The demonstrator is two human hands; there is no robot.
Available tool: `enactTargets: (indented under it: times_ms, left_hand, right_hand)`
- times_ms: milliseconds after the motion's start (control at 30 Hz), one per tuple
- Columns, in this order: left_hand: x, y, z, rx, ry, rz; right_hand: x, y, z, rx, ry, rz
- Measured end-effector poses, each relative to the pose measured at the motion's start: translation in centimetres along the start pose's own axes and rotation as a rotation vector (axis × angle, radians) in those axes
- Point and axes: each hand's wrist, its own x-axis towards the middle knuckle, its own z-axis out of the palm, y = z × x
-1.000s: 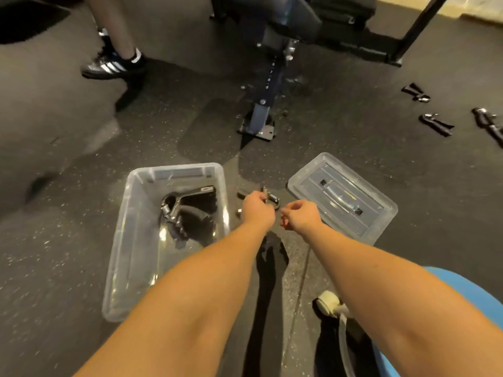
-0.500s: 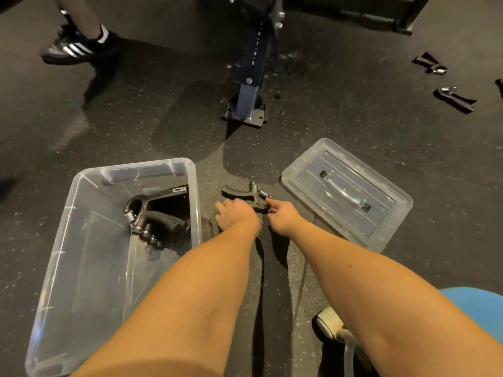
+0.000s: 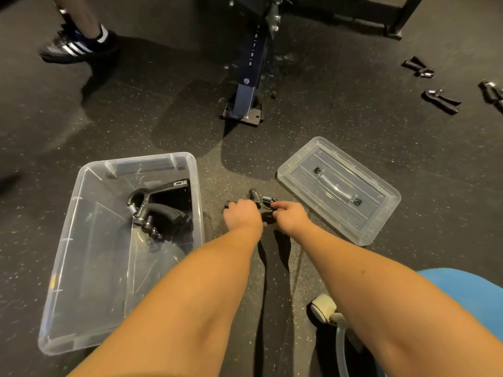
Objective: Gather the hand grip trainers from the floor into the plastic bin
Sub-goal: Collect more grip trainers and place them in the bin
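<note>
Grasping a hand grip trainer [image 3: 258, 198] on the floor [image 3: 353, 126], right of the plastic bin [image 3: 89, 268].
The bin holds one stowed trainer [image 3: 152, 210]; my left hand [image 3: 241, 217] and right hand [image 3: 290, 216] both clasp the floor one, between bin and lid [image 3: 337, 189]. Next, I judge: raise it, carry it left over the rim, release.

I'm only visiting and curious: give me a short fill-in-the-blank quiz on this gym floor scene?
1. The left hand and right hand hold a grip trainer between the bin and its ____.
2. The bin stands on the person's ____ side.
3. Another trainer already lies inside the ____.
Missing words: lid, left, bin.
</note>
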Motion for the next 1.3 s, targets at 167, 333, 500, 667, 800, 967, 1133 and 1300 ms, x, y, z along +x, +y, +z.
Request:
enactTargets:
  times_ms: [167, 333, 500, 667, 800, 967, 1133, 1300]
  left_hand:
    - [-2.9, -0.2, -4.8, -0.03, 0.11, 0.092]
    - [-5.5, -2.9, -11.6, -0.086, 0.299, 0.215]
    - [-7.0, -8.5, -14.7, -0.229, 0.361, 0.306]
    - [-7.9, -13.7, -14.8, -0.415, 0.417, 0.346]
    - [-8.5, -16.3, -15.5, -0.47, 0.407, 0.311]
    - [-8.9, -19.2, -16.6, -0.358, 0.515, 0.304]
    - [-9.0, -22.2, -16.0, -0.589, 0.449, 0.201]
    - [-8.9, -23.8, -13.9, -1.048, 0.34, -0.032]
  right_hand:
    - [-4.1, -3.4, -2.8, 0.46, 0.212, 0.022]
    - [-8.4, -9.5, -4.9, 0.645, 0.158, 0.04]
    - [-11.9, -15.2, -3.0, 0.724, 0.225, 0.032]
    - [-13.9, -18.7, 0.9, 0.535, 0.259, -0.098]
    - [-14.9, -21.0, 3.0, 0.338, 0.192, -0.201]
    - [-15.5, -23.1, 4.8, 0.419, 0.018, -0.265]
    - [-15.2, -22.9, 6.9, 0.365, -0.09, -0.204]
    - [-14.7, -20.4, 10.2, 0.231, -0.17, -0.101]
